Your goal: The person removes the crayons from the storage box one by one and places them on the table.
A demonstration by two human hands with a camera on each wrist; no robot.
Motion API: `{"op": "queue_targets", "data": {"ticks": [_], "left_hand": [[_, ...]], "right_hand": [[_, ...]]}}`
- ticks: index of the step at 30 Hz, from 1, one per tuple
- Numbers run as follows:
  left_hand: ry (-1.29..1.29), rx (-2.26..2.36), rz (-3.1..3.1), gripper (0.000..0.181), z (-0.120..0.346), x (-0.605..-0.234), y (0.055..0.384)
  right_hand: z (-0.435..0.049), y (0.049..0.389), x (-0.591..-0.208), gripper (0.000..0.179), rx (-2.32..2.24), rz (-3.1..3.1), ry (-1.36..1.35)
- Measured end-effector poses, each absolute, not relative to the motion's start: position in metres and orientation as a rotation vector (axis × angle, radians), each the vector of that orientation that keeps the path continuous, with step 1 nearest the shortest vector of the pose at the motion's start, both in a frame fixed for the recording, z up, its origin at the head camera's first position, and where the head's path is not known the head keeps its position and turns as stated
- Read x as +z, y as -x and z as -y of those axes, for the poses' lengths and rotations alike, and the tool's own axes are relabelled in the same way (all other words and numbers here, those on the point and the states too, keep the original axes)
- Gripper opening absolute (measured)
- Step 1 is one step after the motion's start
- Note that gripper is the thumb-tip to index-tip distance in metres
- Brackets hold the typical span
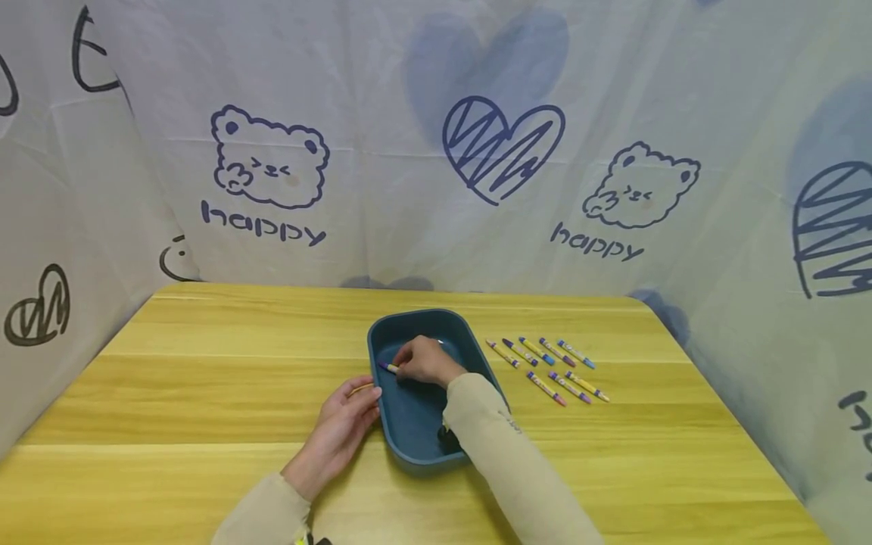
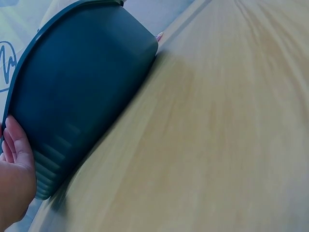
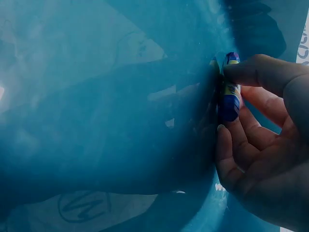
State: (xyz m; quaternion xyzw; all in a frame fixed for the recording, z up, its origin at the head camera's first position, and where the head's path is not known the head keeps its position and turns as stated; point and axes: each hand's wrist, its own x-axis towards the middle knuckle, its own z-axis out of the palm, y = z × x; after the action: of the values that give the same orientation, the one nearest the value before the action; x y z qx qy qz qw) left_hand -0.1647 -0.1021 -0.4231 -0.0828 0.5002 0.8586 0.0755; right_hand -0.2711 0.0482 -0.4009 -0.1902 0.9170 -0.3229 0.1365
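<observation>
A dark blue-green rectangular bin (image 1: 412,424) stands on the wooden table. Inside it, near the left wall, my right hand (image 1: 428,362) pinches a purple crayon (image 1: 389,368) with a yellowish label. In the right wrist view, the thumb and fingers of the right hand (image 3: 268,130) hold that crayon (image 3: 231,105) close to the bin's floor. My left hand (image 1: 344,424) holds the bin's left side, its thumb at the rim. The left wrist view has the left hand (image 2: 17,169) against the outer wall of the bin (image 2: 82,72).
To the right of the bin, several crayons (image 1: 546,388) lie in two slanted rows on the table (image 1: 238,409). A white cloth (image 1: 381,219) with bear and heart drawings hangs behind and along the sides.
</observation>
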Motion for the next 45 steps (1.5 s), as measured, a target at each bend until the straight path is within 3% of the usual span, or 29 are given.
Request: {"op": "queue_targets", "data": {"ticks": [17, 35, 45], "left_hand": [[0.236, 2.610, -1.495, 0.021, 0.098, -0.427, 0.164], [0.224, 2.628, -1.503, 0.019, 0.097, -0.426, 0.164], [0.244, 2.622, -1.505, 0.021, 0.100, -0.427, 0.163]], "right_hand": [[-0.060, 0.276, -0.390, 0.010, -0.893, -2.690, 0.570], [-0.101, 0.276, -0.328, 0.021, -1.016, -2.705, 0.632], [-0.115, 0.256, -0.310, 0.022, -1.197, -2.659, 0.634]]}}
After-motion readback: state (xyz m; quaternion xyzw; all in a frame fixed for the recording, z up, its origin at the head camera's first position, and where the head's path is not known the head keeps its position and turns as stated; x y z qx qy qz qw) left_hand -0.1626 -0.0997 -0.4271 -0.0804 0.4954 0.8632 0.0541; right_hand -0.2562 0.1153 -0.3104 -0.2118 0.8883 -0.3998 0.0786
